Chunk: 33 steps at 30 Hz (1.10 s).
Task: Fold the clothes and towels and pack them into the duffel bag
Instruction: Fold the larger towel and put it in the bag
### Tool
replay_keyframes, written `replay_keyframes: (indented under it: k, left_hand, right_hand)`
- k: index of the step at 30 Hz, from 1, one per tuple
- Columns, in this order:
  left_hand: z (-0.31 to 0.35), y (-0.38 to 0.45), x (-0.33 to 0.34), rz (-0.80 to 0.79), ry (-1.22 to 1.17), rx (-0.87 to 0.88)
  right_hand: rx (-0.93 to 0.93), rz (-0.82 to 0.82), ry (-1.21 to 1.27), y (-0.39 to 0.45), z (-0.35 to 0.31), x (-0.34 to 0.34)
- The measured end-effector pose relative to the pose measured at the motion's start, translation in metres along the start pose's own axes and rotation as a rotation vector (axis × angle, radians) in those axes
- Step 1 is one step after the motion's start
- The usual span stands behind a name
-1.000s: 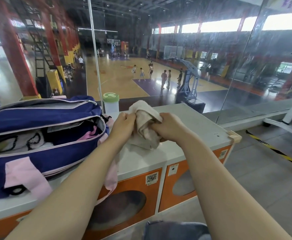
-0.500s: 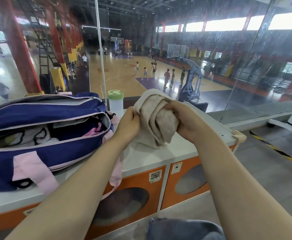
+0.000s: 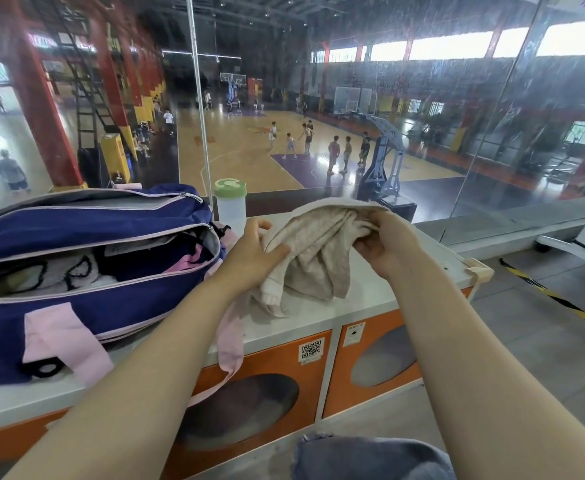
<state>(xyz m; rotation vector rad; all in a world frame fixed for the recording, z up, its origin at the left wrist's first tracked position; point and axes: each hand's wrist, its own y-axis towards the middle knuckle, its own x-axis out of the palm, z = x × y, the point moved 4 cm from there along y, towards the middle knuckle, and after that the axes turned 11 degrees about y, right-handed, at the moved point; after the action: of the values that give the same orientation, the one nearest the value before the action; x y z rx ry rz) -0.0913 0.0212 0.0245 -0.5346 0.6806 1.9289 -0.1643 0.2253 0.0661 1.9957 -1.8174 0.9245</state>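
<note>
A crumpled beige towel [image 3: 315, 251] hangs between both hands above the white counter top [image 3: 363, 299]. My left hand [image 3: 253, 251] grips its left edge with the thumb on top. My right hand [image 3: 384, 240] pinches a bunch of the cloth at its upper right. The towel's lower end touches the counter. The navy duffel bag [image 3: 86, 271] with pink trim lies to the left, its zip open. A white cloth with black outlines [image 3: 48, 275] lies inside it.
A clear bottle with a green lid [image 3: 230, 202] stands behind the bag's right end, by the glass wall. A pink strap [image 3: 230, 337] hangs over the counter's front edge. Orange cabinet doors [image 3: 263, 382] sit below. Grey floor and a yellow-black tape line [image 3: 561, 299] lie to the right.
Both hands have lifted the towel off the counter and drawn apart, so the bunched cloth has opened out between them. The bag has not moved.
</note>
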Motion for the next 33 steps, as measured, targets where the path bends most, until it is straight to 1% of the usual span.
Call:
replay_keyframes:
  k: [3, 5, 7, 9, 11, 12, 13, 14, 16, 17, 18, 19, 20, 22, 24, 27, 29, 31, 33]
  left_hand:
    - [-0.01, 0.0, 0.0, -0.082, -0.032, -0.038]
    - [-0.017, -0.002, 0.001, -0.179, 0.014, -0.053]
    - [-0.02, -0.003, 0.001, -0.23, 0.083, -0.03]
    - [-0.02, -0.002, -0.001, -0.167, 0.117, -0.01]
    - [-0.017, 0.0, -0.006, -0.073, 0.088, -0.012]
    - [-0.015, 0.001, -0.008, -0.036, 0.032, -0.022]
    - [-0.012, 0.002, -0.01, -0.003, -0.044, -0.036]
    - [-0.01, 0.004, -0.013, 0.031, -0.123, -0.058]
    - [-0.003, 0.004, -0.016, 0.094, -0.238, -0.072]
    - [0.0, 0.006, -0.017, 0.113, -0.271, -0.062]
    - [0.003, 0.007, -0.016, 0.116, -0.295, -0.051]
    - [0.007, 0.007, -0.016, 0.11, -0.318, -0.039]
    - [0.011, 0.007, -0.015, 0.1, -0.343, -0.033]
    - [0.018, 0.005, -0.015, 0.075, -0.39, -0.012]
    - [0.022, 0.004, -0.015, 0.044, -0.403, -0.001]
    - [0.025, 0.005, -0.013, -0.083, -0.4, 0.008]
    - [0.027, 0.005, -0.01, -0.126, -0.362, 0.007]
    - [0.028, 0.0, -0.007, -0.114, -0.279, 0.033]
    - [0.027, -0.005, 0.002, -0.155, -0.111, 0.102]
  right_hand:
    - [-0.003, 0.061, 0.068, 0.007, 0.0, -0.008]
    - [-0.025, 0.084, 0.15, 0.013, -0.001, -0.011]
    - [-0.06, 0.119, 0.14, 0.018, -0.002, -0.015]
    - [-0.144, 0.172, -0.089, 0.015, -0.006, -0.018]
    - [-0.262, 0.166, -0.452, 0.009, -0.012, -0.018]
    - [-0.357, 0.136, -0.649, 0.004, -0.015, -0.013]
    - [-0.499, 0.096, -0.847, -0.005, -0.017, -0.005]
    - [-0.683, 0.05, -1.041, -0.015, -0.018, 0.005]
    - [-1.054, -0.105, -1.32, -0.039, -0.012, 0.028]
    - [-1.163, -0.201, -1.419, -0.047, -0.005, 0.037]
    - [-1.214, -0.294, -1.493, -0.052, 0.003, 0.043]
    - [-1.219, -0.384, -1.562, -0.053, 0.011, 0.048]
    - [-1.185, -0.46, -1.626, -0.051, 0.02, 0.051]
    - [-1.075, -0.54, -1.675, -0.044, 0.031, 0.052]
    - [-1.052, -0.501, -1.646, -0.039, 0.03, 0.05]
    - [-1.094, -0.414, -1.557, -0.035, 0.019, 0.046]
    - [-1.08, -0.347, -1.482, -0.032, 0.013, 0.041]
    - [-0.997, -0.263, -1.452, -0.027, 0.009, 0.035]
    - [-0.924, -0.197, -1.4, -0.022, 0.006, 0.029]
